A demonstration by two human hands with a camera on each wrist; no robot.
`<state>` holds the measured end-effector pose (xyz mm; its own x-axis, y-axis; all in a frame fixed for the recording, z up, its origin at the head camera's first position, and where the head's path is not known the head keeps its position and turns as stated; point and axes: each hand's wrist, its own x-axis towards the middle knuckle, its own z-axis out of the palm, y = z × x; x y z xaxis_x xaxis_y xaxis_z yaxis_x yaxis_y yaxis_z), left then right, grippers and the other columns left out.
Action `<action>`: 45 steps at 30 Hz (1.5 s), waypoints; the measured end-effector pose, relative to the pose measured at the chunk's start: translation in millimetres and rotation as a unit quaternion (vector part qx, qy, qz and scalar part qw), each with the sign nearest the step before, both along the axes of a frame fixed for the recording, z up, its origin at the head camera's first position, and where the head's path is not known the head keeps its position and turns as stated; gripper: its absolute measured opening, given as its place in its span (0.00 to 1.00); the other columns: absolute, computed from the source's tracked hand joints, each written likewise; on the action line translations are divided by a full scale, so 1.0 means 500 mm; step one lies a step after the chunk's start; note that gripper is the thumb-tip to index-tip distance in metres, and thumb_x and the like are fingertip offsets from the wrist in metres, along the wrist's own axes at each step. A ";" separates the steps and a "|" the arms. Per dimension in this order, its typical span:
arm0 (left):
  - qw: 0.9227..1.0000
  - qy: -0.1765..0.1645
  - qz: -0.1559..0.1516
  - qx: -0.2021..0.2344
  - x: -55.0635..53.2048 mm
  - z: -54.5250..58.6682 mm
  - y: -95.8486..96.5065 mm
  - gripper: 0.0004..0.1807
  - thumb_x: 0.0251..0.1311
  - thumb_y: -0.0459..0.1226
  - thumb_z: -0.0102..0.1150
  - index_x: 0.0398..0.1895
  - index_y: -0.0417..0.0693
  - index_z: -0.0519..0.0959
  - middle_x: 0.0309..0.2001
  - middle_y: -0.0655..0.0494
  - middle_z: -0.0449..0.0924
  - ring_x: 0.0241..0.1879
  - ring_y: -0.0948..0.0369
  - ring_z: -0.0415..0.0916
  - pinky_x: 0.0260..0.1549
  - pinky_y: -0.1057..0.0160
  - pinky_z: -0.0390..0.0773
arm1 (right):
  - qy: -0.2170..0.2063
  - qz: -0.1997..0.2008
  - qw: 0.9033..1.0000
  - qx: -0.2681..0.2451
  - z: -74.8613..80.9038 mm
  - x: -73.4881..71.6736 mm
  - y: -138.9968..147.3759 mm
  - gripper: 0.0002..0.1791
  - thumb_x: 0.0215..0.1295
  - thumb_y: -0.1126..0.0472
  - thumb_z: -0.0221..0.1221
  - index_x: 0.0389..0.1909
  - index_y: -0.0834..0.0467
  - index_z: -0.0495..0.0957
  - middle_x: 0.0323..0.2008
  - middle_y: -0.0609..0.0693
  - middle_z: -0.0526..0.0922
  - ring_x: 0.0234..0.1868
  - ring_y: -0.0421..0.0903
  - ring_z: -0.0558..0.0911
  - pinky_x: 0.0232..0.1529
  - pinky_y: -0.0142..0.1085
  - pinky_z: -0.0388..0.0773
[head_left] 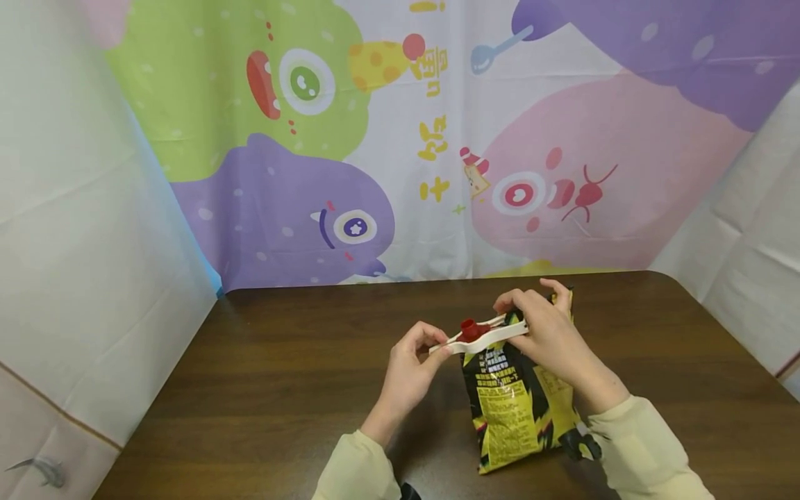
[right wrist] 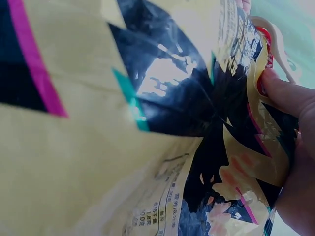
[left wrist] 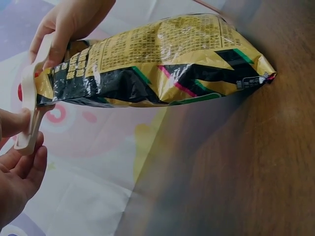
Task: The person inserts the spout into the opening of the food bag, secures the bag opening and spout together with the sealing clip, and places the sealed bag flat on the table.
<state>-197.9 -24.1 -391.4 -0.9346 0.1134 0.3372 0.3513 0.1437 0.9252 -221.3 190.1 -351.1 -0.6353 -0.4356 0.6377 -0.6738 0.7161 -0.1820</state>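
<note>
A black and yellow snack bag [head_left: 505, 418] stands upright, its lower end at the table. Across its top lies a white bag clip [head_left: 494, 339] with a red round spout [head_left: 469, 328]. My left hand [head_left: 409, 375] pinches the clip's left end between thumb and fingers. At the other end, my right hand [head_left: 550, 339] grips the clip together with the bag's top. The left wrist view shows the clip [left wrist: 29, 91] around the bag's narrow top. In the right wrist view the bag [right wrist: 74, 167] fills most of the picture, and the right thumb [right wrist: 285, 93] presses beside the red part.
The brown wooden table [head_left: 281, 389] reaches back to a curtain [head_left: 437, 236] printed with cartoon monsters. Pale cloth walls [head_left: 75, 208] stand at both sides. A black strap piece [head_left: 581, 444] shows at the right sleeve.
</note>
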 end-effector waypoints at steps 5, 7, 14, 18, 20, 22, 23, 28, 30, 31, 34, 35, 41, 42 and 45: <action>1.000 -0.010 0.012 0.001 0.025 0.030 0.007 0.04 0.53 0.26 0.58 0.31 0.36 0.73 0.34 0.45 0.77 0.31 0.61 0.70 0.34 0.67 0.72 | 0.000 0.006 1.000 0.018 0.004 0.000 0.002 0.19 0.40 0.65 0.71 0.35 0.55 0.75 0.31 0.46 0.80 0.33 0.44 0.76 0.56 0.57 0.46; 1.000 -0.008 0.016 0.007 0.029 0.030 0.010 0.04 0.53 0.25 0.58 0.31 0.36 0.73 0.34 0.45 0.77 0.31 0.62 0.70 0.33 0.69 0.72 | 0.002 0.011 1.000 0.027 0.006 0.000 0.004 0.19 0.40 0.64 0.71 0.35 0.54 0.76 0.31 0.45 0.81 0.33 0.43 0.75 0.56 0.57 0.46; 0.999 0.004 0.024 0.034 0.004 -0.023 0.019 0.06 0.53 0.26 0.59 0.30 0.41 0.72 0.34 0.49 0.79 0.32 0.64 0.72 0.32 0.70 0.72 | -0.011 0.028 0.998 0.049 0.013 0.000 0.014 0.19 0.42 0.63 0.71 0.36 0.53 0.76 0.31 0.43 0.80 0.32 0.40 0.75 0.57 0.56 0.47; 0.999 0.025 0.024 0.035 -0.003 -0.041 0.022 0.06 0.53 0.27 0.59 0.30 0.42 0.72 0.35 0.50 0.79 0.33 0.63 0.72 0.33 0.69 0.73 | -0.046 0.042 0.997 0.053 0.021 0.003 0.021 0.19 0.43 0.60 0.70 0.38 0.53 0.76 0.34 0.42 0.80 0.33 0.38 0.75 0.56 0.55 0.46; 0.998 0.040 0.025 0.034 -0.002 -0.042 0.022 0.06 0.53 0.27 0.59 0.30 0.41 0.72 0.35 0.49 0.78 0.33 0.62 0.73 0.34 0.68 0.73 | -0.072 0.051 0.995 0.054 0.026 0.005 0.024 0.21 0.43 0.57 0.70 0.40 0.53 0.75 0.35 0.41 0.80 0.33 0.36 0.75 0.56 0.55 0.46; 0.998 0.046 0.028 0.029 0.004 -0.034 0.023 0.06 0.53 0.26 0.59 0.30 0.39 0.71 0.35 0.48 0.78 0.33 0.60 0.73 0.34 0.68 0.73 | -0.092 0.058 0.992 0.055 0.031 0.006 0.027 0.23 0.43 0.55 0.70 0.42 0.52 0.75 0.37 0.41 0.80 0.33 0.34 0.75 0.56 0.54 0.45; 0.998 0.047 0.030 0.027 0.008 -0.027 0.024 0.06 0.52 0.25 0.59 0.30 0.38 0.71 0.35 0.47 0.78 0.34 0.59 0.73 0.34 0.68 0.73 | -0.099 0.060 0.992 0.056 0.033 0.006 0.028 0.23 0.44 0.54 0.70 0.43 0.52 0.75 0.38 0.41 0.80 0.33 0.34 0.76 0.57 0.54 0.45; 0.998 0.055 0.032 0.020 0.025 0.001 0.025 0.06 0.52 0.24 0.58 0.30 0.35 0.70 0.34 0.44 0.78 0.34 0.58 0.74 0.35 0.65 0.74 | -0.108 0.050 0.991 0.055 0.035 0.003 0.034 0.22 0.49 0.52 0.66 0.45 0.53 0.75 0.41 0.45 0.81 0.36 0.37 0.78 0.57 0.54 0.46; 0.998 0.051 0.031 0.022 0.028 0.003 0.024 0.07 0.53 0.25 0.58 0.32 0.35 0.70 0.34 0.44 0.79 0.34 0.58 0.74 0.35 0.66 0.73 | -0.114 0.041 0.991 0.054 0.036 0.002 0.036 0.22 0.51 0.52 0.65 0.46 0.54 0.75 0.40 0.45 0.81 0.33 0.36 0.76 0.57 0.54 0.46; 0.998 0.049 0.030 0.024 0.029 0.002 0.024 0.07 0.53 0.25 0.58 0.33 0.35 0.69 0.34 0.44 0.79 0.34 0.57 0.74 0.34 0.67 0.73 | -0.118 0.036 0.991 0.054 0.036 0.002 0.037 0.22 0.51 0.51 0.65 0.47 0.54 0.75 0.40 0.45 0.81 0.30 0.35 0.75 0.57 0.53 0.46; 0.999 0.025 0.030 0.027 0.036 0.011 0.024 0.09 0.54 0.26 0.57 0.36 0.34 0.68 0.36 0.44 0.79 0.35 0.56 0.74 0.34 0.68 0.72 | -0.127 0.024 0.990 0.055 0.035 0.000 0.038 0.21 0.53 0.50 0.63 0.46 0.54 0.76 0.38 0.42 0.81 0.26 0.31 0.70 0.58 0.53 0.45; 0.999 0.022 0.030 0.029 0.037 0.011 0.024 0.09 0.55 0.26 0.56 0.37 0.35 0.68 0.36 0.44 0.79 0.36 0.56 0.74 0.33 0.68 0.72 | -0.130 0.021 0.990 0.053 0.035 -0.001 0.039 0.20 0.53 0.50 0.63 0.46 0.53 0.77 0.36 0.41 0.81 0.25 0.30 0.70 0.58 0.53 0.45; 0.998 0.020 0.032 0.041 0.037 0.007 0.027 0.08 0.54 0.25 0.57 0.35 0.34 0.68 0.36 0.44 0.79 0.36 0.57 0.75 0.35 0.64 0.74 | -0.150 0.011 0.988 0.021 0.025 -0.001 0.040 0.15 0.52 0.53 0.64 0.40 0.55 0.80 0.34 0.44 0.83 0.42 0.48 0.74 0.57 0.54 0.52; 0.998 0.021 0.032 0.042 0.036 0.006 0.028 0.08 0.54 0.25 0.56 0.35 0.34 0.68 0.36 0.43 0.79 0.36 0.57 0.75 0.35 0.65 0.74 | -0.155 0.008 0.988 0.015 0.024 -0.001 0.040 0.15 0.51 0.54 0.64 0.40 0.55 0.81 0.34 0.45 0.83 0.47 0.52 0.71 0.56 0.55 0.54; 0.998 0.022 0.034 0.046 0.035 0.003 0.029 0.08 0.54 0.25 0.56 0.34 0.34 0.68 0.36 0.44 0.79 0.36 0.59 0.74 0.35 0.66 0.74 | -0.165 -0.004 0.986 0.002 0.020 0.000 0.039 0.16 0.51 0.54 0.64 0.41 0.55 0.80 0.36 0.48 0.83 0.54 0.59 0.65 0.53 0.57 0.60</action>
